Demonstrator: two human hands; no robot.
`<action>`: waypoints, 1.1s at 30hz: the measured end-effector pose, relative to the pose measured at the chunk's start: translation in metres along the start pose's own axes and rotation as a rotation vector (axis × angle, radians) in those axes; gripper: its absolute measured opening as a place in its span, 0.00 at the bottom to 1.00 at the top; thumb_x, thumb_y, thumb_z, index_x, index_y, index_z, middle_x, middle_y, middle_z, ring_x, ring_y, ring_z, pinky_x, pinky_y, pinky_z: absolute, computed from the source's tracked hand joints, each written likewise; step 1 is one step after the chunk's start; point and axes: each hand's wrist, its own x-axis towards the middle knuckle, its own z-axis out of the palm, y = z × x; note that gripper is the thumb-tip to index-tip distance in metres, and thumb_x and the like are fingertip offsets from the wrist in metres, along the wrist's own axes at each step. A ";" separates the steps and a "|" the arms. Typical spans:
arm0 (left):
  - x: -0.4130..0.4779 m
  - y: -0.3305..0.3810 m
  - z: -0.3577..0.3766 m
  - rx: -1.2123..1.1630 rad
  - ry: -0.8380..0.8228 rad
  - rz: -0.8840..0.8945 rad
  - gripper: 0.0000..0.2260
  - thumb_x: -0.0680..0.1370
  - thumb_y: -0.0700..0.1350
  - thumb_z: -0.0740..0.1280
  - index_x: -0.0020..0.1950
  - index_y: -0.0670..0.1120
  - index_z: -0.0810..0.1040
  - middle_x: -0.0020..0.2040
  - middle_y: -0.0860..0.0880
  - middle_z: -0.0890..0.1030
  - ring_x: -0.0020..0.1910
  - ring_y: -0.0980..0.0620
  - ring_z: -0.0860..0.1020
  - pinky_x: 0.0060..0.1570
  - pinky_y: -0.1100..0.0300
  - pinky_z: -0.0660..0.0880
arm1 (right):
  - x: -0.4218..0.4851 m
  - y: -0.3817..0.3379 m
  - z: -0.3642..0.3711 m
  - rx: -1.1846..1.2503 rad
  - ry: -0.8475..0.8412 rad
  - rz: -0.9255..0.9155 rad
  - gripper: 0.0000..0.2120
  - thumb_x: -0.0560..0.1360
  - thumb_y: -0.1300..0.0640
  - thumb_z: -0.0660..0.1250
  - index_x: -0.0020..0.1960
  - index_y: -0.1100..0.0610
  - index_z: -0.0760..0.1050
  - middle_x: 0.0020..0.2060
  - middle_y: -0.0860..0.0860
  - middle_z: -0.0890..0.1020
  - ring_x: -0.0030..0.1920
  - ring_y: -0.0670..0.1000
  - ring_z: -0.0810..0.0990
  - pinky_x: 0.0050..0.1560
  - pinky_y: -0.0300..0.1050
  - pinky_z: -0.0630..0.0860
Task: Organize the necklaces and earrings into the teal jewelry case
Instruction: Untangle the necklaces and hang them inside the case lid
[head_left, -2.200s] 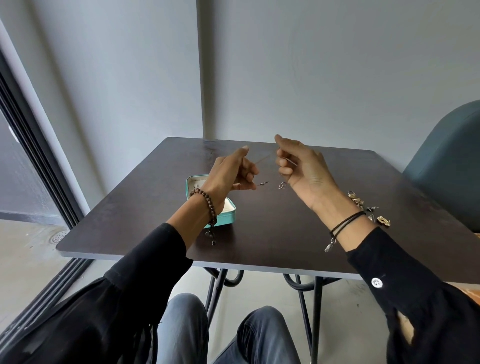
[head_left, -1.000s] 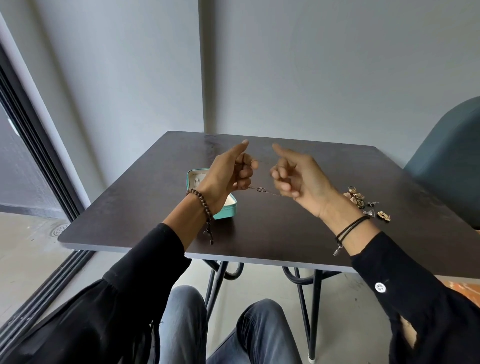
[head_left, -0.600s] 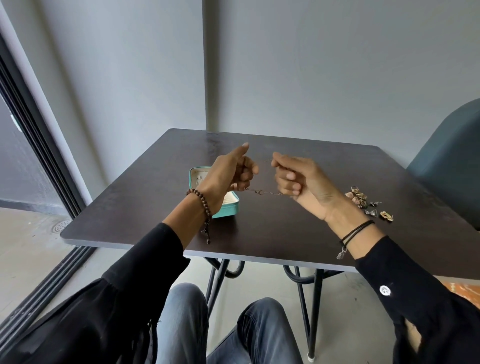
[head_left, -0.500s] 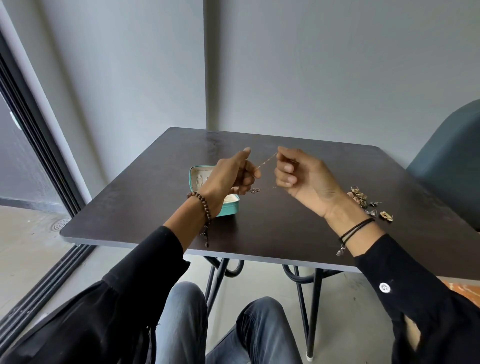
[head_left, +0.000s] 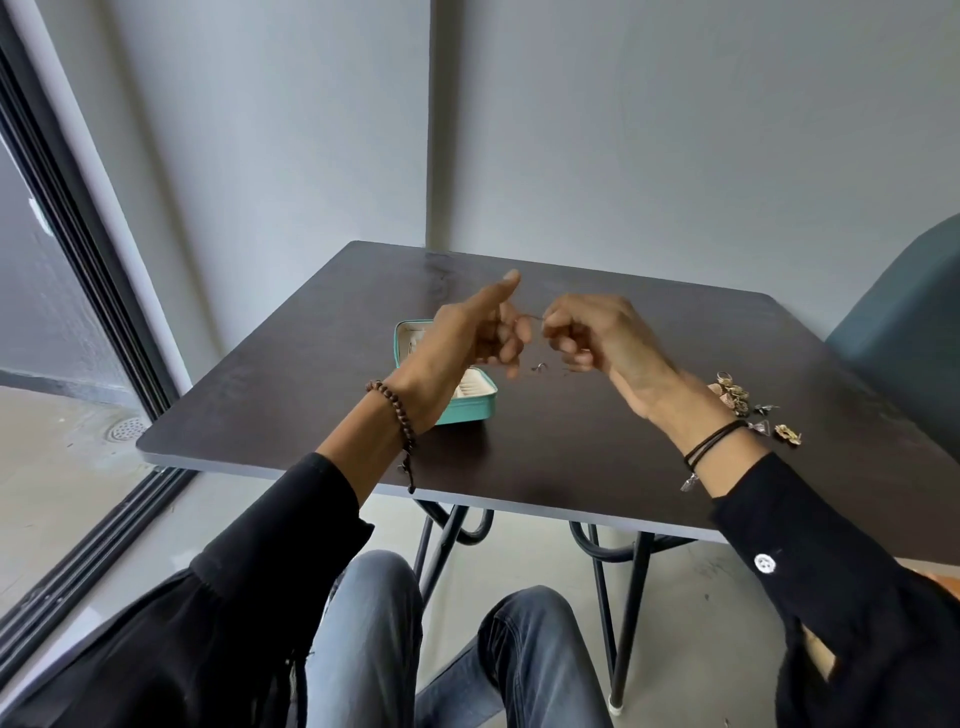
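Both hands are raised over the middle of the dark table (head_left: 649, 457). My left hand (head_left: 467, 338) and my right hand (head_left: 592, 332) each pinch one end of a thin necklace chain (head_left: 535, 317), a short stretch of which shows between them. A small pendant (head_left: 540, 367) dangles below the hands. The open teal jewelry case (head_left: 470, 410) sits on the table to the left, partly hidden behind my left hand and wrist. A pile of earrings and other pieces (head_left: 737, 397) lies on the table to the right, beyond my right wrist.
A teal chair (head_left: 904, 332) stands at the table's right side. A grey wall runs behind the table, and a sliding door frame (head_left: 88, 270) lies along the left. My knees (head_left: 447, 639) are under the table's near edge.
My hands have come closer together, so the chain between them is shorter. The left thumb now points up and away. The pendant still hangs below them.
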 end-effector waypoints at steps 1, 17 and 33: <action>0.001 0.001 -0.003 -0.041 0.002 -0.009 0.25 0.82 0.59 0.57 0.37 0.43 0.79 0.29 0.47 0.73 0.29 0.50 0.72 0.38 0.60 0.71 | -0.001 0.001 0.001 -0.022 -0.025 -0.001 0.13 0.76 0.58 0.64 0.33 0.55 0.75 0.27 0.51 0.70 0.29 0.49 0.62 0.31 0.43 0.60; 0.002 -0.013 -0.025 0.017 0.142 -0.042 0.15 0.81 0.51 0.66 0.36 0.46 0.78 0.32 0.48 0.76 0.30 0.51 0.76 0.40 0.60 0.72 | 0.016 -0.007 0.017 0.135 -0.032 -0.018 0.07 0.78 0.58 0.67 0.45 0.61 0.82 0.33 0.51 0.75 0.31 0.49 0.68 0.34 0.41 0.65; 0.014 -0.057 -0.082 0.105 0.741 -0.082 0.08 0.77 0.46 0.69 0.48 0.42 0.83 0.41 0.48 0.84 0.35 0.55 0.76 0.37 0.64 0.72 | 0.068 -0.009 0.047 -0.009 -0.018 -0.068 0.08 0.79 0.55 0.67 0.46 0.58 0.83 0.46 0.52 0.87 0.47 0.48 0.82 0.56 0.47 0.75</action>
